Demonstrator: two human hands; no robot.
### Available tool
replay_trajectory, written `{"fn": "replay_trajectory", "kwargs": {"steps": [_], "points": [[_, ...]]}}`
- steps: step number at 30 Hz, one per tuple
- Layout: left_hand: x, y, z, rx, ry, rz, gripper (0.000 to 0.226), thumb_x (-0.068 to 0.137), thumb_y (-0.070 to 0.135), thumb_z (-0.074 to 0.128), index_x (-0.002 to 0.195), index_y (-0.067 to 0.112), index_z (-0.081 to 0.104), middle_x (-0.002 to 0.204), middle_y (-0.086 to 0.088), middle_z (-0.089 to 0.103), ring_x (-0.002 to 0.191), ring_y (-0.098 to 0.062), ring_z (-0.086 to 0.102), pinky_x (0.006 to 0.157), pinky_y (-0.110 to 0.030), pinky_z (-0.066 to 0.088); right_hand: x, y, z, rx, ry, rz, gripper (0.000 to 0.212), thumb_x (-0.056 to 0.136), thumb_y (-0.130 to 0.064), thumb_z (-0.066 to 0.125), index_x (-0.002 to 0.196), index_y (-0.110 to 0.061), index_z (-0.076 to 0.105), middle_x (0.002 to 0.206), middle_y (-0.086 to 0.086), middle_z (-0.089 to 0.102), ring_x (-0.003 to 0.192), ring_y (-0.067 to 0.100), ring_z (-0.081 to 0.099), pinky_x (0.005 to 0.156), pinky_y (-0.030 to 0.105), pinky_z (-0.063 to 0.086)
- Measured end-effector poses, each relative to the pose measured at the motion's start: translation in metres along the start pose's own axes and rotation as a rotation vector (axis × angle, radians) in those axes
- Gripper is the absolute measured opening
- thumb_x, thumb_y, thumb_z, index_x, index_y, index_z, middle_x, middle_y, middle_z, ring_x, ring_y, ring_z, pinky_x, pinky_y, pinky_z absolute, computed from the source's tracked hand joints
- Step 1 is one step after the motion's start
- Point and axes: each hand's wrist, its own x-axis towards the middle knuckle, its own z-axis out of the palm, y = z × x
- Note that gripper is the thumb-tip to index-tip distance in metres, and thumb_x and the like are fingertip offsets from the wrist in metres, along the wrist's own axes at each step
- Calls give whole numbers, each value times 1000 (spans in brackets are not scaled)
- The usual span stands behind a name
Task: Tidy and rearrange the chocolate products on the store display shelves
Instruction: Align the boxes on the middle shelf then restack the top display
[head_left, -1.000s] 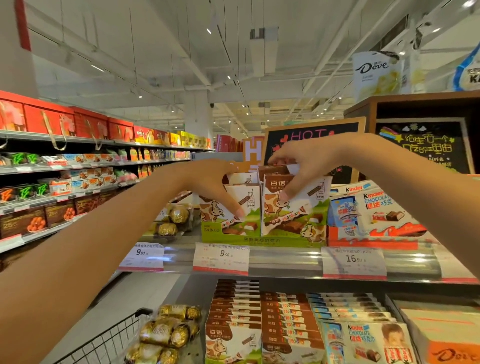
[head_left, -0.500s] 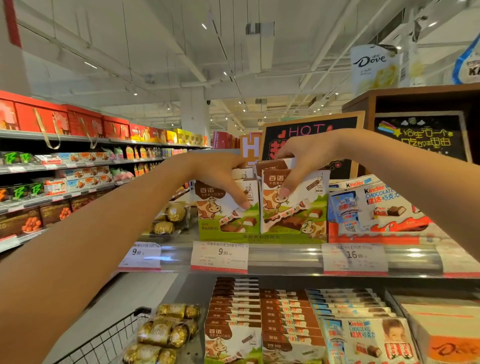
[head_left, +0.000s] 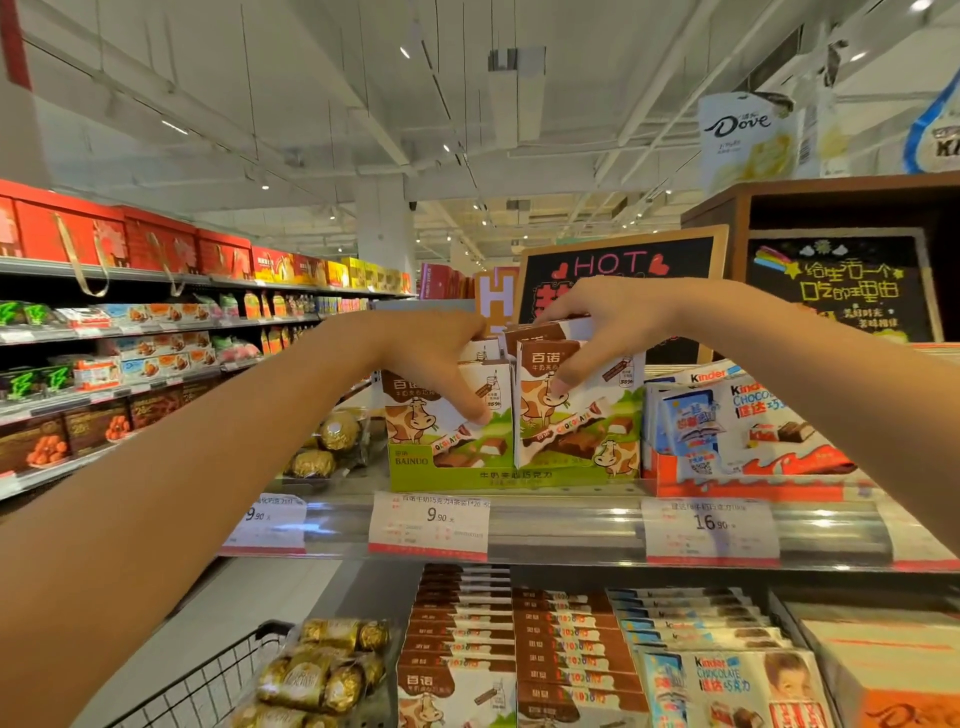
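Two rows of Bainuo cow-print milk chocolate boxes stand upright in a green display tray (head_left: 511, 477) on the upper shelf. My left hand (head_left: 439, 366) grips the left front box (head_left: 415, 415), thumb down its front face and fingers over the top. My right hand (head_left: 602, 327) grips the right front box (head_left: 576, 421) the same way, thumb on its front and fingers curled over the top edge. Both boxes sit in the tray, side by side and nearly touching.
Kinder chocolate packs (head_left: 748, 415) fill a red tray right of the Bainuo tray. Gold Ferrero balls (head_left: 332, 436) sit to its left. Price tags (head_left: 431, 522) line the shelf rail. Below lie more Bainuo boxes (head_left: 519, 639) and a wire basket (head_left: 208, 680). A "HOT" chalkboard (head_left: 618, 270) stands behind.
Both hands stay on the two front boxes. The right box has settled lower and straighter in the tray, and the view has shifted slightly.
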Motion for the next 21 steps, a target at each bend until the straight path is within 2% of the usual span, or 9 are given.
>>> {"fn": "replay_trajectory", "kwargs": {"steps": [3, 6, 8, 9, 12, 14, 16, 19, 21], "points": [[-1, 7, 3, 52, 16, 7, 91, 65, 40, 82, 137, 27, 29, 124, 13, 53, 104, -8, 53, 90, -24, 41, -4, 1, 2, 36, 7, -5, 61, 66, -51, 68, 119, -22, 60, 107, -9, 65, 100, 10, 60, 85, 22, 47], [2, 9, 6, 26, 22, -21, 85, 63, 43, 81, 132, 34, 33, 107, 26, 52, 99, -5, 50, 86, -21, 36, -4, 1, 2, 15, -34, 3, 65, 77, -48, 66, 136, -29, 44, 128, -8, 55, 117, 12, 51, 91, 21, 39], [1, 11, 8, 4, 23, -43, 72, 64, 44, 80, 121, 39, 36, 101, 30, 48, 99, -6, 49, 87, -20, 35, -4, -1, 2, -210, -30, 1, 76, 83, -50, 59, 146, -31, 23, 148, -4, 35, 134, 16, 33, 106, 31, 29], [1, 10, 9, -2, 25, -41, 77, 63, 49, 78, 126, 37, 36, 112, 26, 50, 105, -7, 48, 92, -22, 35, -5, -3, 3, -342, 12, -32, 79, 83, -52, 56, 148, -30, 16, 153, -2, 26, 139, 17, 26, 111, 34, 24], [2, 4, 12, -34, 31, 17, 126, 51, 70, 75, 147, 37, 1, 150, 9, 30, 131, -14, 37, 112, -37, 29, -13, -7, 5, -311, 181, -145, 77, 79, -49, 65, 144, -26, 30, 139, 0, 44, 126, 16, 42, 99, 27, 33], [-1, 3, 15, -62, 52, 62, 121, 53, 67, 75, 144, 47, -4, 148, 12, 33, 126, -11, 42, 110, -36, 31, -18, -8, 5, -192, 210, -156, 65, 76, -45, 69, 134, -25, 47, 125, -3, 56, 114, 13, 51, 91, 23, 37], [-3, 3, 18, -57, 90, 79, 106, 58, 63, 71, 141, 51, 6, 142, 17, 37, 123, -8, 43, 109, -34, 32, -21, -7, 6, -152, 195, -159, 52, 78, -41, 68, 126, -24, 55, 115, -6, 62, 105, 11, 54, 85, 22, 42], [-4, 4, 16, -90, 100, 102, 96, 63, 66, 70, 143, 40, 24, 145, 16, 37, 131, -11, 38, 112, -39, 30, -23, -3, 5, -98, 222, -169, 42, 83, -35, 65, 122, -21, 59, 110, -6, 64, 99, 10, 57, 83, 22, 44], [-5, 6, 16, -89, 80, 101, 98, 64, 65, 70, 145, 38, 22, 148, 15, 33, 134, -12, 34, 114, -37, 27, -26, 1, 2, -44, 300, -154, 46, 84, -33, 65, 126, -18, 55, 111, -9, 61, 98, 6, 54, 79, 11, 41]]}}
